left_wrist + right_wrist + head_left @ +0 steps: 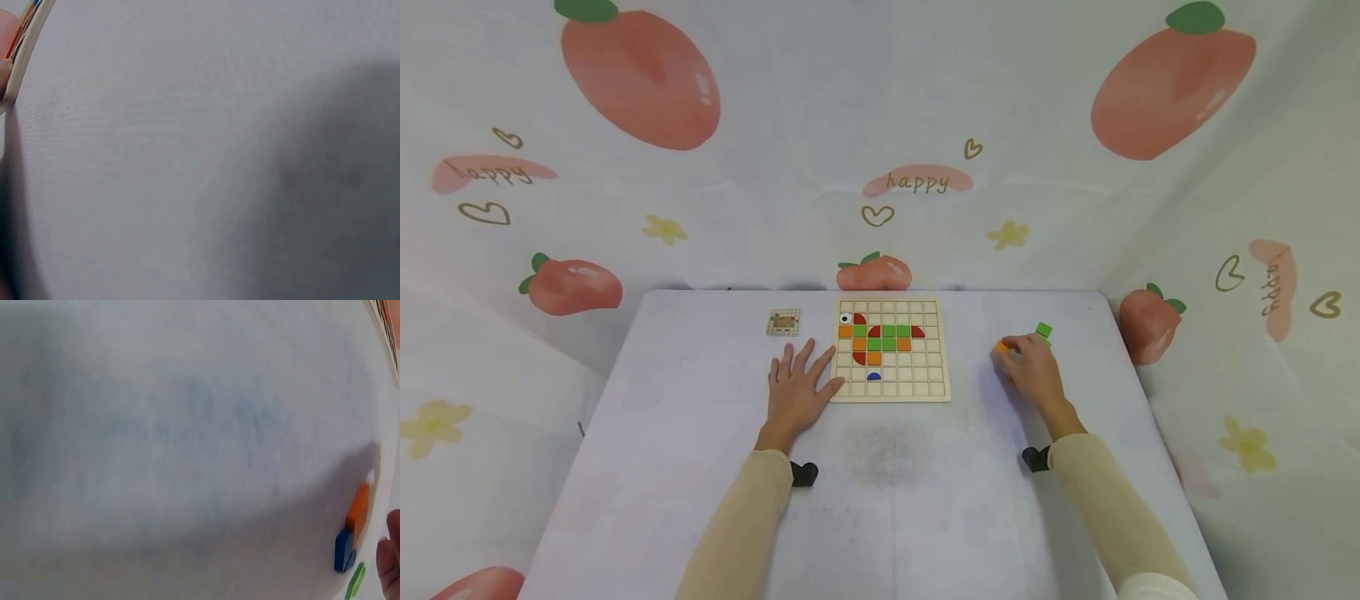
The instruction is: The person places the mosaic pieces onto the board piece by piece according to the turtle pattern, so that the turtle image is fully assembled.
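A square wooden grid board (925,387) lies in the middle of the table. Red, green and orange tiles form a shape in its cells, with a black-and-white eye tile (846,318) at upper left and a blue half-round tile (874,377) lower down. My left hand (797,396) rests flat with fingers spread, fingertips at the board's left edge. Right of the board, my right hand (1033,371) pinches an orange tile (1001,347) between thumb and fingers. Below that hand, another orange tile (358,515) and blue pieces (343,550) show in the right wrist view.
A small pattern card (784,322) sits left of the board, beyond my left fingertips. Green tiles (1043,330) lie just past my right hand. A patterned cloth (925,233) hangs behind the table's back edge and along both sides.
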Motion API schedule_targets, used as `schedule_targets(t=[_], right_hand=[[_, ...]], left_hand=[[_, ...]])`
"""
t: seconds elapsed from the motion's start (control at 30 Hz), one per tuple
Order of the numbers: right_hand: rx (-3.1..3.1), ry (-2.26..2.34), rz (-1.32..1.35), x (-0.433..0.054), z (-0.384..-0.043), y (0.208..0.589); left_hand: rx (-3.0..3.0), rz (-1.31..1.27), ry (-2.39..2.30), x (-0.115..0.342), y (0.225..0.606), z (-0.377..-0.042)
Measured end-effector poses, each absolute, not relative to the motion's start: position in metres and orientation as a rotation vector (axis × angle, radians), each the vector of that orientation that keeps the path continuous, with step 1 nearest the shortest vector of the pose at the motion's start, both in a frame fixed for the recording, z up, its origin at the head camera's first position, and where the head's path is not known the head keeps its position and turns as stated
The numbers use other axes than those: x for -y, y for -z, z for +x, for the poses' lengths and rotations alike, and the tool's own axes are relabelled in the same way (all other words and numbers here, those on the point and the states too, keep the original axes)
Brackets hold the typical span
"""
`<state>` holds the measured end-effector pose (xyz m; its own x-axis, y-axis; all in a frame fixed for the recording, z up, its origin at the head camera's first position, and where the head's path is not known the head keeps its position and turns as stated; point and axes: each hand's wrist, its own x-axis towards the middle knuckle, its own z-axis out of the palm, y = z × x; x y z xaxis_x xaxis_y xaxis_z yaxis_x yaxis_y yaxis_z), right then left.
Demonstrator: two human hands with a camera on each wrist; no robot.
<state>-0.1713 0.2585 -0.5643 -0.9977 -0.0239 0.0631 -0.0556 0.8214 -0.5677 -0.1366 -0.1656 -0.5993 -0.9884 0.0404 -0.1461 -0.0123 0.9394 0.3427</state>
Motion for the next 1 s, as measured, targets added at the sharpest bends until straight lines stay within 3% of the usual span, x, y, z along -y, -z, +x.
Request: schedule_targets(t=[1.0], right_hand=[[3.021, -1.126, 0.382, -0.152, -0.2, 0.576]], left_hand=[[-2.95, 0.032, -0.535, 0.167, 0.6, -0.137]])
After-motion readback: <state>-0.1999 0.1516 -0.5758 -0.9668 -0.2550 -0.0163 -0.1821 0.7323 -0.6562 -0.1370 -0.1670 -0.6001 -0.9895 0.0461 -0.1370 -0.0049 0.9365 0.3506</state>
